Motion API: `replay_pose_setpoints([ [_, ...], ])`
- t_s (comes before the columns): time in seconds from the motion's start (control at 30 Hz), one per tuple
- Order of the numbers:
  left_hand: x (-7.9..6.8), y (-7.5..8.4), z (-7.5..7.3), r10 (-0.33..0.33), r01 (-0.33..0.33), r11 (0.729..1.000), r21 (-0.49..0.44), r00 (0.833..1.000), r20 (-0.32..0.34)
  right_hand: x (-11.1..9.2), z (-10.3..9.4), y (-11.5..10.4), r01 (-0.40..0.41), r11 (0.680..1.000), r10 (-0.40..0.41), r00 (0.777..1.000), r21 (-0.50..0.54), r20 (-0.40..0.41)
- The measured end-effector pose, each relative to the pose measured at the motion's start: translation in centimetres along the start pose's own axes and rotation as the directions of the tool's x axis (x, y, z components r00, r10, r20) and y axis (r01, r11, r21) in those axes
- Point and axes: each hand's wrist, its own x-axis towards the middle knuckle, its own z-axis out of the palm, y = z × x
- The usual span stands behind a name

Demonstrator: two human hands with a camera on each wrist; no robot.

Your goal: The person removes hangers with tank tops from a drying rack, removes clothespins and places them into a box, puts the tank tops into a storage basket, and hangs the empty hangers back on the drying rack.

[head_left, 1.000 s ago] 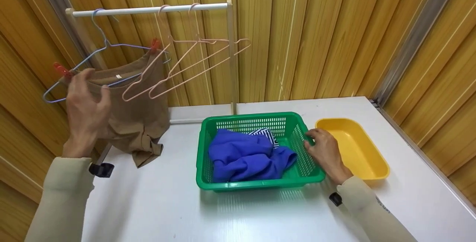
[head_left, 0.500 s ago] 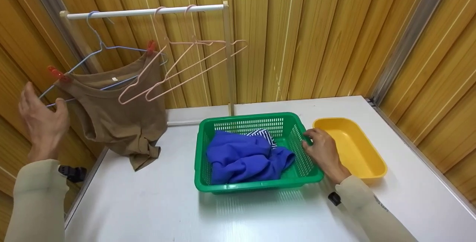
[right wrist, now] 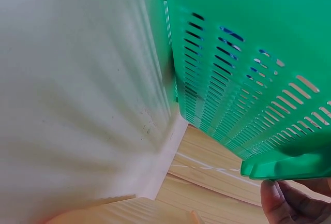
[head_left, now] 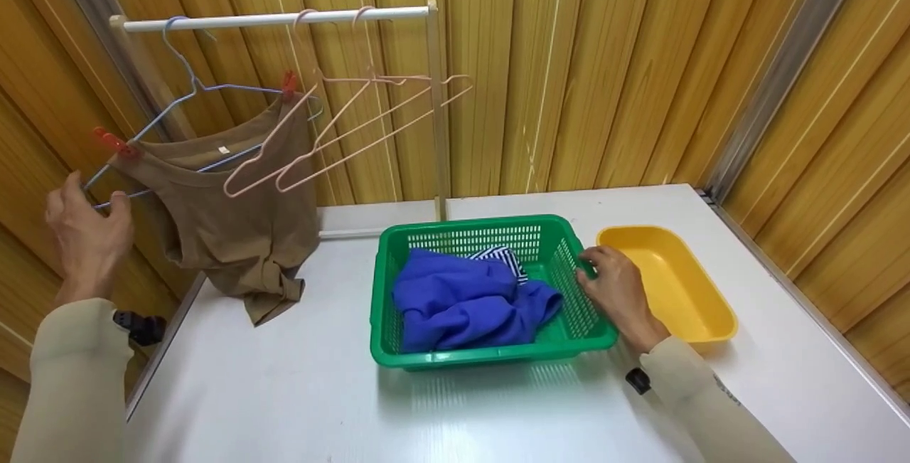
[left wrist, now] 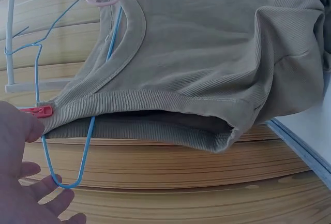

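On a blue wire hanger [head_left: 167, 109] hangs a brown top [head_left: 227, 214], fixed by a red clothespin [head_left: 115, 141] at each shoulder. My left hand [head_left: 89, 239] is at the hanger's left end. In the left wrist view its loosely bent fingers [left wrist: 59, 203] touch the bottom of the wire loop, while the thumb stays apart near a clothespin. With my right hand [head_left: 618, 289] I hold the right rim of a green basket [head_left: 490, 358]. The basket contains a crumpled blue garment [head_left: 462, 303] and a striped cloth [head_left: 503, 260], partly covered by the blue one.
Two pink hangers [head_left: 341, 153] hang from the white rod [head_left: 234, 20] of a small rack, right of the top. A yellow tub [head_left: 672, 285] stands on the white table [head_left: 298, 392] beside the basket. Wood-patterned walls [head_left: 611, 79] close in the back and sides.
My left hand has moved left, from in front of the top's left clothespin to the hanger's left end, uncovering the shoulder. My right hand has stayed at the basket rim.
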Motion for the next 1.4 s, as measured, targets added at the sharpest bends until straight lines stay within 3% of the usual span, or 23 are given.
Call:
replay_pose_setpoints([
  [0.2,-0.2,1.5,0.6,0.078,-0.079,0.997,-0.011,0.994,-0.076,0.0,0.1,0.1,0.01,1.0,-0.01,1.0,-0.001,-0.023],
  [0.33,-0.3,2.5,0.6,0.111,-0.111,0.994,0.009,0.99,-0.082,0.0,0.2,0.1,0.022,1.0,-0.022,0.999,-0.002,-0.038],
  [0.5,-0.6,3.3,0.6,0.165,-0.164,0.986,0.035,0.985,-0.043,0.0,0.0,0.1,0.0,1.0,0.0,1.0,-0.003,-0.026],
  [0.67,-0.8,3.8,0.6,0.249,-0.248,0.966,0.072,0.968,-0.013,0.1,-0.1,0.1,0.0,1.0,0.0,1.0,-0.008,-0.018],
  [0.93,-1.0,4.8,1.1,0.327,-0.33,0.941,0.072,0.943,0.059,0.1,-0.1,0.3,-0.005,1.0,0.005,1.0,0.002,-0.017],
  [1.13,-1.4,5.0,1.8,0.36,-0.355,0.932,0.077,0.93,-0.077,-0.2,0.1,0.3,0.01,1.0,-0.01,1.0,-0.004,-0.02],
  [1.4,-1.7,5.4,2.4,0.371,-0.378,0.925,0.033,0.885,-0.28,-0.2,0.1,0.2,0.025,1.0,-0.024,0.999,0.002,-0.029],
])
